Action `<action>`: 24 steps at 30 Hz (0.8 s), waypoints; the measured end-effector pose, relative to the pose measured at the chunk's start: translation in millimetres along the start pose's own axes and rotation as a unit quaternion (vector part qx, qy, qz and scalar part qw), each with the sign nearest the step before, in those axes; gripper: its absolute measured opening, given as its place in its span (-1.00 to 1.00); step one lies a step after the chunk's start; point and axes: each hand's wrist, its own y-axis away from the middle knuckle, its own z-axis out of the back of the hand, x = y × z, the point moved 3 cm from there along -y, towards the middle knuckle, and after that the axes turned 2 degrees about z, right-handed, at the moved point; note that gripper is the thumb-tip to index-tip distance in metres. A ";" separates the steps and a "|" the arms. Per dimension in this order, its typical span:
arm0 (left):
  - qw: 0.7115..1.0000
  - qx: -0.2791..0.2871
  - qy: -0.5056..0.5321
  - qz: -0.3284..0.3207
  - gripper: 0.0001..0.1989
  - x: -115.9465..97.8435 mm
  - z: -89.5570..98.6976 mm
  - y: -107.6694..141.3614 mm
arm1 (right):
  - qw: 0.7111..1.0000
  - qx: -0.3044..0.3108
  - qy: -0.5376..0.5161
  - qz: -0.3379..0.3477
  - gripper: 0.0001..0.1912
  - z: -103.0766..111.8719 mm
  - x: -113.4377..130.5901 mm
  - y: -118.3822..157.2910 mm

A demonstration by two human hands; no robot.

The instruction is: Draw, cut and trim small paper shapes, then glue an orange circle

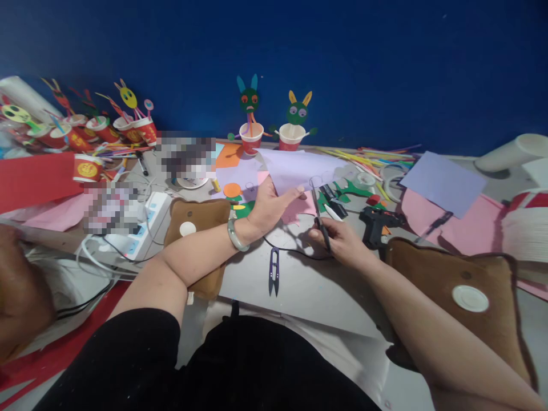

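My left hand (272,208), with a bracelet (237,235) on its wrist, holds a lilac sheet (299,168) between thumb and fingers. In my right hand (336,240) are black scissors (322,225), their blades pointing up at the sheet's right part, beside a small circle drawn there. Whether the blades touch the paper is hard to tell. Pink paper (302,208) lies under the sheet. Closer to the table's front edge lie small dark thread snips (274,271).
Two paper cups (252,137) with green-headed figures stand at the back. A black glue gun (377,225) lies right of my right hand. Brown cushions (462,302) flank the work spot. A white power strip (149,225) is at left. Another person's arm (21,291) shows far left.
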 end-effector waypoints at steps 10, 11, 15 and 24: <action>1.000 0.001 -0.013 0.015 -0.60 0.9 -2.0 4.3 | 1.000 0.007 -0.029 -0.008 -0.34 -4.9 0.4 -0.1; 1.000 0.001 -0.017 0.017 -0.61 1.0 -2.0 4.4 | 0.999 0.010 -0.029 -0.010 -0.34 -5.3 -0.7 -0.2; 0.999 0.015 -0.035 0.009 -0.64 1.7 -1.3 4.3 | 0.999 0.015 -0.037 -0.010 -0.32 -6.0 -4.1 -0.1; 0.998 0.026 -0.056 -0.015 -0.62 9.6 3.9 1.7 | 0.999 0.023 -0.023 -0.004 -0.30 -6.5 -4.7 0.3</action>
